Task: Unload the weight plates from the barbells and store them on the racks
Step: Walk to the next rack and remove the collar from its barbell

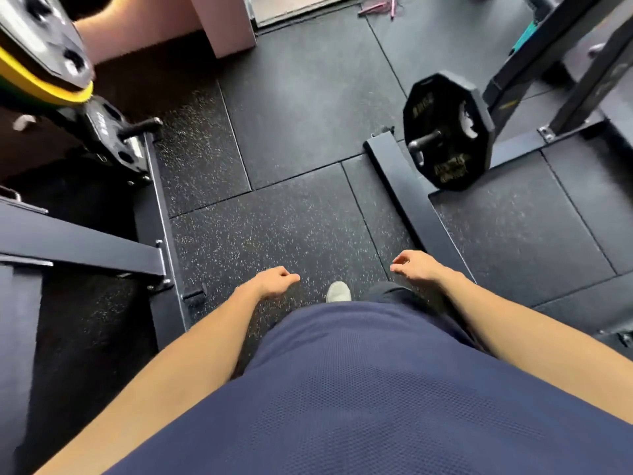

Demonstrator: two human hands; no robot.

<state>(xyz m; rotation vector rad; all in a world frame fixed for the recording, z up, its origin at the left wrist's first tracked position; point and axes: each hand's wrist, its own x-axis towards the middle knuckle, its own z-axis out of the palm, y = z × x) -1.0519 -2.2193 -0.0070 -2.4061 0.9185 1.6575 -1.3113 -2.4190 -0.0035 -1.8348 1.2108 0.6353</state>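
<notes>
A black many-sided weight plate hangs on a short peg of the rack frame at the upper right. At the upper left, a grey plate and a yellow plate sit together, with smaller black plates and a bare peg below them. My left hand and my right hand hang low over the floor, both empty with loosely curled fingers apart. Neither hand touches any plate.
Black speckled rubber floor tiles stretch ahead. A black steel base beam lies right of my path, and another frame runs along the left. A pink wall column stands at the back. My shoe shows below.
</notes>
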